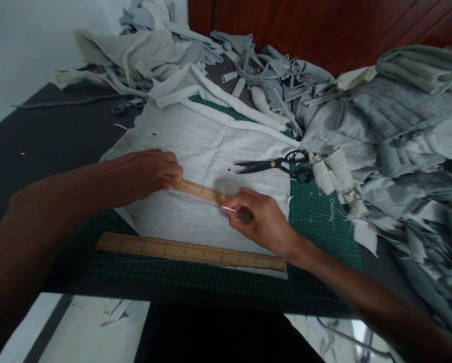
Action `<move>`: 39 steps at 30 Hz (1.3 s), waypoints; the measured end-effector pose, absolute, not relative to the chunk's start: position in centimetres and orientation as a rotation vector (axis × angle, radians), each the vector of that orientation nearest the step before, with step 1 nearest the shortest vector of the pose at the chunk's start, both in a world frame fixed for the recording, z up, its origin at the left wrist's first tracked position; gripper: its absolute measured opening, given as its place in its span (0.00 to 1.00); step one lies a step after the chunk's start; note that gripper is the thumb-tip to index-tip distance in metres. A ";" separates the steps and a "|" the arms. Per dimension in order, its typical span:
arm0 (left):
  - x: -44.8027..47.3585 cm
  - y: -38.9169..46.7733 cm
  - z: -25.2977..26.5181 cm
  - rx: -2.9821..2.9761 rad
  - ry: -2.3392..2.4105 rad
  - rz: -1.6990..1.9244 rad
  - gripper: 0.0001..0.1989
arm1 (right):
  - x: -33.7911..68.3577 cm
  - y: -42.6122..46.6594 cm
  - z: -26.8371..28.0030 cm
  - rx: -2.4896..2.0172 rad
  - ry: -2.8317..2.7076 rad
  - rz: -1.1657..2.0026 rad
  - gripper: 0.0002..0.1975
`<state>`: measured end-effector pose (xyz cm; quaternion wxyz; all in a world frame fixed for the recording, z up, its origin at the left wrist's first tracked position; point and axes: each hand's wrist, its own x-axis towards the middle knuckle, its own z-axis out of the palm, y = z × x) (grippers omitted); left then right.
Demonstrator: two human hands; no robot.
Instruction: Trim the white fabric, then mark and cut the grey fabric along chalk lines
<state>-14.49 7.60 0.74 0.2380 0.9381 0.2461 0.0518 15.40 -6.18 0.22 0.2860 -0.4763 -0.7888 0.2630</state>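
A pale grey piece of fabric [210, 151] lies spread over a green cutting mat [320, 217]. My left hand [153, 169] is closed on the left end of a short wooden ruler [197, 190] that rests on the cloth. Pinched in my right hand [261, 217] is a thin pink piece [229, 208], which looks like tailor's chalk, by the ruler's right end. Black-handled scissors [274, 164] lie on the fabric beyond my right hand, blades pointing left. A longer wooden ruler [191, 253] lies along the near edge of the cloth.
Heaped grey and white fabric scraps [135, 55] cover the back of the dark table [17, 166]. Another large pile of cloth [392, 131] rises at the right, reaching close to the scissors. A red-brown wooden panel [305, 30] stands behind.
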 end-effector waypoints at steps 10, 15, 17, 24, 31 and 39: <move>-14.1 8.0 0.8 2.556 0.578 0.054 0.17 | 7.8 -0.8 0.5 -1.323 -2.382 0.667 0.05; -14.3 8.4 0.6 2.573 0.565 0.054 0.18 | 7.1 -0.9 0.6 -1.393 -2.374 0.570 0.05; -14.4 8.6 0.4 2.600 0.506 0.061 0.17 | 7.5 -1.2 0.5 -1.391 -2.370 0.555 0.04; -14.8 8.4 0.3 2.568 0.568 0.129 0.14 | 14.9 -5.6 0.1 -1.382 -2.200 0.640 0.04; -15.2 8.7 0.2 2.554 0.617 0.078 0.13 | 19.1 -7.8 -0.1 -1.404 -2.125 0.612 0.04; -15.0 8.1 1.2 2.505 0.662 -0.022 0.13 | 17.8 -8.9 -0.7 -1.046 -2.146 0.613 0.06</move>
